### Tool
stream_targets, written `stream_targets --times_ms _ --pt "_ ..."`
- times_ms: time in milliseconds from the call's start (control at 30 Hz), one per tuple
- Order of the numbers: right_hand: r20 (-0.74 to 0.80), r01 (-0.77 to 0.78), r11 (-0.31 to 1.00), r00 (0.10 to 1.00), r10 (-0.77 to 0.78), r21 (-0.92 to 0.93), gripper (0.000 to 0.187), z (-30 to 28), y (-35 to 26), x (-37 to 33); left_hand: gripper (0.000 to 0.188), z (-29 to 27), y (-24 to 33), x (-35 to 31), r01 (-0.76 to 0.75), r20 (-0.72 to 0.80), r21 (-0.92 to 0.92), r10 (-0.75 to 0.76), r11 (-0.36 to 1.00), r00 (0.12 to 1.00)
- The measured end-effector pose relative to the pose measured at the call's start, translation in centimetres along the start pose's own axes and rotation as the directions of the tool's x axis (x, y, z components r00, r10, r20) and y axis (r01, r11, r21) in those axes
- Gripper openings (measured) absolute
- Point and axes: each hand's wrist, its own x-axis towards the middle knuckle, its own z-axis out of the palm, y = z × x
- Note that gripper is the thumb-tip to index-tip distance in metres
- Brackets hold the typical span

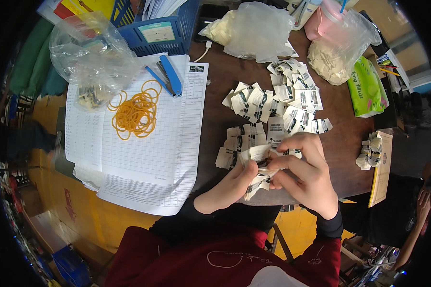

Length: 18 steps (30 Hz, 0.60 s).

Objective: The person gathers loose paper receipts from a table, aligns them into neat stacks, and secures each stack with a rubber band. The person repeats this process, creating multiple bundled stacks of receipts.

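Observation:
Over the near edge of the table, my left hand (227,188) pinches a small stack of white printed labels (256,153) between thumb and fingers. My right hand (307,174) bends over the same stack, its fingertips closed on the stack's right side. Some of the fingers are hidden behind the labels. Just past my hands lie loose piles of similar labels with dark print: one pile (254,101) in the middle, another pile (239,138) beside my left hand, and a larger spread (299,88) farther back.
Left of the labels, a heap of yellow rubber bands (135,115) and a blue stapler (170,76) rest on paper sheets (143,165). Plastic bags (259,31) and a blue basket (177,31) stand behind. A green packet (366,88) and a bundle of labels (370,152) are at the right.

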Motion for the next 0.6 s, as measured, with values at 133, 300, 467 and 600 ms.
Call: stream_targets --times_ms 133,300,467,600 --pt "0.043 0.023 0.999 0.999 -0.025 0.038 0.02 -0.7 0.1 -0.5 0.063 0.6 0.0 0.2 0.087 -0.089 -0.291 -0.118 0.953 0.989" --pt "0.103 0.009 0.937 0.994 -0.047 0.348 0.018 -1.6 0.1 0.0 0.061 0.3 0.9 0.8 0.108 -0.041 -0.194 -0.118 0.975 0.992" --pt "0.09 -0.103 0.948 0.993 0.079 0.301 0.015 -1.0 0.8 0.0 0.082 1.1 0.5 0.0 0.206 -0.064 -0.101 -0.213 0.973 0.975" --pt "0.062 -0.142 0.966 0.989 0.132 0.214 0.018 0.1 1.8 0.0 0.092 0.8 -0.5 0.7 0.083 0.109 -0.22 -0.06 0.972 0.992"
